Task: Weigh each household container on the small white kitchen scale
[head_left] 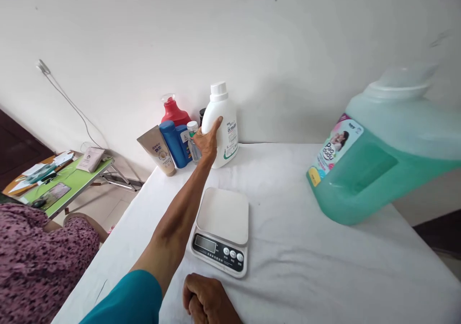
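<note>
My left hand [208, 140] reaches far across the table and grips a white detergent bottle [223, 122] with a white cap, which stands upright by the wall. My right hand [206, 301] rests as a closed fist on the white tablecloth [306, 266] near the front edge, with nothing in it. Between the two hands sits a white digital kitchen scale [221, 230] with a bare platform. To the right, a big green jug of liquid [382, 155] hangs tilted above the cloth, its top blurred. The frame edge hides whatever holds it.
Left of the white bottle stand a red bottle [175, 112], a blue bottle [175, 143], a beige tube [158, 151] and a small clear bottle [193, 141]. A person in a purple patterned garment [36, 256] sits at the lower left, beside a green folding table [68, 182] strewn with papers.
</note>
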The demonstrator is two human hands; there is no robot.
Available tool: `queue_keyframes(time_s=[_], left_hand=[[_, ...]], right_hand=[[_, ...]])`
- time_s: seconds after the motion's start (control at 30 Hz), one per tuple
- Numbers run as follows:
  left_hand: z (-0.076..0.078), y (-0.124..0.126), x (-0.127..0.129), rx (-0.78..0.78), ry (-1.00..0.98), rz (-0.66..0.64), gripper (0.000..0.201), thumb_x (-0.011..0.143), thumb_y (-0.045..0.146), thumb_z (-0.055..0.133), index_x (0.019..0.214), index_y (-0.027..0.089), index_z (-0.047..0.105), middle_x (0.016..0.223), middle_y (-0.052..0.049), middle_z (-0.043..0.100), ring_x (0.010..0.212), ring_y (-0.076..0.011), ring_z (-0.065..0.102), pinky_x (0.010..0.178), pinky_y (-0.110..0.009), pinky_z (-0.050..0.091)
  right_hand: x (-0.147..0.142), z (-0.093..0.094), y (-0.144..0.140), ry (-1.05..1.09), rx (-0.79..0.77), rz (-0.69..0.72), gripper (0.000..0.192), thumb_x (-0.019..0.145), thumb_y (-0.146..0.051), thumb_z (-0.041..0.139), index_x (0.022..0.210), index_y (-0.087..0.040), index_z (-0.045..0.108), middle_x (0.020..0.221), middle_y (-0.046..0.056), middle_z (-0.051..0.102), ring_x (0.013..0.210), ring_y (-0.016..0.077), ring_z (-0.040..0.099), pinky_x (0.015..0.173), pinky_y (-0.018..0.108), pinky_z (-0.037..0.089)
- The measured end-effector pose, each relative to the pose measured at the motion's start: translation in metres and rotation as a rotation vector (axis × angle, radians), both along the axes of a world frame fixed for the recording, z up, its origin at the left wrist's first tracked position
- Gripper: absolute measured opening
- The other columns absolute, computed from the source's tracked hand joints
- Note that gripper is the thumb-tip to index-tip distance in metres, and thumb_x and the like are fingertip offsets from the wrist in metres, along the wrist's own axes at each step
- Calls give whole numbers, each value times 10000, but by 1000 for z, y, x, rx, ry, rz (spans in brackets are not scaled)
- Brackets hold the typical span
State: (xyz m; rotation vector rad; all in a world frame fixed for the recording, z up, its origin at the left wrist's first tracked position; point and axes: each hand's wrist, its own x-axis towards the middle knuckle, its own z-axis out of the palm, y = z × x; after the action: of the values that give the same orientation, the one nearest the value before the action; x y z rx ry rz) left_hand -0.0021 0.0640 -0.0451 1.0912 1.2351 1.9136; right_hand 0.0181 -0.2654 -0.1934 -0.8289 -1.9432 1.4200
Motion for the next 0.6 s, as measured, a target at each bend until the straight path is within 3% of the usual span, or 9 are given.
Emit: queue_keyframes(time_s=[0.17,0.3,0.43,0.53,0.6], left_hand=[[-5,-2,5,15,101,68,472,752,643,861,772,218,655,831,-29,702,899,-232,705,836,-377,573],[3,-14,-1,-33,272,112,487,785,624,866,795,226,585,886,-65,678,1024,-295,689,956,-457,541],[22,-36,0,10,414,109,467,880,472,843,1133,194,567,1227,-152,669,1328,-349,585,1146,-548,452],[30,-68,29,155,536,5,794,797,448,920,1397,193,465,1491,-194,556,1493,-365,452,1227,-553,391],[27,-97,65,223,621,-151,926,703,548,961,1407,187,481,1523,-211,537,1488,-393,454,1237,-554,381]], right_hand=[[4,19,1,0,5,-16,152,732,-53,520,739,-203,497,730,-12,645,629,110,542,598,223,340],[5,31,0,22,24,-41,120,796,-104,539,741,-203,502,746,-11,636,621,108,544,602,220,359],[5,36,0,-6,32,-63,124,801,-99,504,734,-203,503,742,-7,633,631,114,552,617,218,380],[5,37,0,-13,28,-53,120,814,-111,511,739,-205,505,745,-3,635,664,125,576,634,223,392],[6,37,1,-26,22,-45,114,805,-107,526,756,-207,505,749,-6,629,676,130,579,642,232,390]])
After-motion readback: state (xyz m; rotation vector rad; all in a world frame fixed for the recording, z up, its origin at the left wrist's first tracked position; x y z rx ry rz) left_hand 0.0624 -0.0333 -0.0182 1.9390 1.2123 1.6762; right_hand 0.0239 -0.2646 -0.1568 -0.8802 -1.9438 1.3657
